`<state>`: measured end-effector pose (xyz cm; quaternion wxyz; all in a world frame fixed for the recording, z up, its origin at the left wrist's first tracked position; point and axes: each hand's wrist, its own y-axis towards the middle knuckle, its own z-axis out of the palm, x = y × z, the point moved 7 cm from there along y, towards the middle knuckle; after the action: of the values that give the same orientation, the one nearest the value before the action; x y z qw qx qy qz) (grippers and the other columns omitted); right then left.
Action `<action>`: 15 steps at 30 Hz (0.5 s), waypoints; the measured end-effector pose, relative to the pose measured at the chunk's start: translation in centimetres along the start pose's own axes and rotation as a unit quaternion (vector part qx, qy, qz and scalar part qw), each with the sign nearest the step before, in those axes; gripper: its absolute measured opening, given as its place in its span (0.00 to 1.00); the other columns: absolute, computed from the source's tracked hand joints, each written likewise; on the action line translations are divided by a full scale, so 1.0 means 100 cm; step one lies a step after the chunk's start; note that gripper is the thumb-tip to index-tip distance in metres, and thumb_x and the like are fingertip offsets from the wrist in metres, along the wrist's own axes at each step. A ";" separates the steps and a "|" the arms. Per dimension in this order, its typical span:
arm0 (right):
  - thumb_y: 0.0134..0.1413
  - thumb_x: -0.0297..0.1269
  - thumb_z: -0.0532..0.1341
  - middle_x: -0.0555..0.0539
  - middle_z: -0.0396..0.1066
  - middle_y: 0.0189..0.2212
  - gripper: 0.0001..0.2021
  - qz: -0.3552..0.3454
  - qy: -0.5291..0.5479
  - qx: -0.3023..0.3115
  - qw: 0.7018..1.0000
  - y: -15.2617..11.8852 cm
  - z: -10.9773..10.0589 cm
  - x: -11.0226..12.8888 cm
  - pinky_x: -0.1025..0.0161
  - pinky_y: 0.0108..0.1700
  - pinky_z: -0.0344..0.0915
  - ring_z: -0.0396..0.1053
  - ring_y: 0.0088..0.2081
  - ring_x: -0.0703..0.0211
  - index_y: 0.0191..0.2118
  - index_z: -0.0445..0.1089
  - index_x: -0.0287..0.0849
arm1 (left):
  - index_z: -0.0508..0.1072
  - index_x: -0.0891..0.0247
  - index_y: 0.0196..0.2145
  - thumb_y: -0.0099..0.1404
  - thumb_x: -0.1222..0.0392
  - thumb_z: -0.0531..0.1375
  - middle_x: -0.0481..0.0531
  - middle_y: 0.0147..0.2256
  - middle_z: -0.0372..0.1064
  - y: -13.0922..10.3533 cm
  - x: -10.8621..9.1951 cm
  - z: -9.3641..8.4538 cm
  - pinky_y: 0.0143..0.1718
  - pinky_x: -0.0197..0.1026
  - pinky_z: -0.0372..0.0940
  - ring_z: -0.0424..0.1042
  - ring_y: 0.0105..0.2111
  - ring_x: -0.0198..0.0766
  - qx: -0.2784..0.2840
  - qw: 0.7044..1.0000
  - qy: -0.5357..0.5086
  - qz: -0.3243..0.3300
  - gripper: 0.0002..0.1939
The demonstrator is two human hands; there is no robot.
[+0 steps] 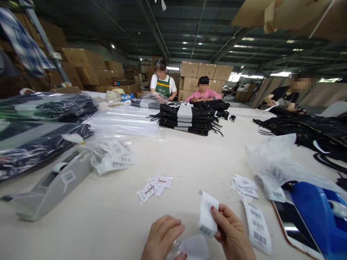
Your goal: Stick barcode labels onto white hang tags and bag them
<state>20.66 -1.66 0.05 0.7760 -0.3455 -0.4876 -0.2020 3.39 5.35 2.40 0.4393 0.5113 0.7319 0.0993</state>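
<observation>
- Far left of the table (114,216): bagged dark garments (40,144) lying flat, and a grey tape dispenser (51,186) just in front of them with a barcode sticker on its side.
- Right next to the dispenser there's a loose heap of white tags (112,160) in clear plastic, and behind that a pile of clear poly bags (124,121).
- Closer in, a little bunch of small tags with red marks (154,187) sits on the bare tabletop.
- The person's left hand (162,236) comes up from the bottom edge, fingers curled loosely down onto a clear plastic sleeve (193,247). It's touching it for sure, but can't tell if it's actually gripping.
- The right hand (233,233) is raised a bit beside it, thumb and fingertips pinched on a white label strip (207,216) that stands up and curls over at the top, just above the sleeve.
- Just right of that hand: a barcode sticker strip (257,227) flat on the table, more small white tags (245,186) behind it.
- Far right: a phone (295,227), a blue dispenser (317,213) and a crumpled plastic bag (273,162).
- Back centre: a stack of folded black garments (187,119), with 3 other people working behind the table.
</observation>
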 end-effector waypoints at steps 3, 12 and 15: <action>0.32 0.48 0.68 0.57 0.59 0.14 0.19 0.043 0.004 -0.008 0.999 -0.016 0.001 -0.007 0.75 0.18 0.41 0.48 0.15 0.76 0.28 0.66 0.39 | 0.63 0.60 0.49 0.49 0.58 0.64 0.55 0.46 0.66 0.021 -0.009 0.001 0.50 0.44 0.58 0.62 0.48 0.46 0.048 0.993 -0.087 -0.065 0.29; 0.38 0.47 0.66 0.56 0.57 0.14 0.17 0.027 -0.141 0.156 0.977 -0.033 0.018 0.000 0.70 0.21 0.43 0.49 0.18 0.72 0.23 0.65 0.38 | 0.59 0.58 0.53 0.56 0.59 0.58 0.58 0.53 0.58 0.050 -0.032 -0.006 0.54 0.51 0.51 0.54 0.55 0.49 0.056 0.996 -0.070 -0.020 0.26; 0.36 0.43 0.67 0.57 0.55 0.15 0.15 0.024 -0.169 0.274 0.946 -0.044 0.034 0.005 0.69 0.22 0.44 0.49 0.20 0.71 0.21 0.64 0.39 | 0.65 0.58 0.49 0.48 0.56 0.64 0.56 0.45 0.67 0.058 -0.042 0.012 0.53 0.52 0.50 0.62 0.48 0.49 0.257 0.960 -0.111 -0.018 0.29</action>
<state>15.94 -2.15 2.96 0.7513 -0.1600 -0.6399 0.0197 8.51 4.10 7.39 0.3731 0.6014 0.6887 -0.1578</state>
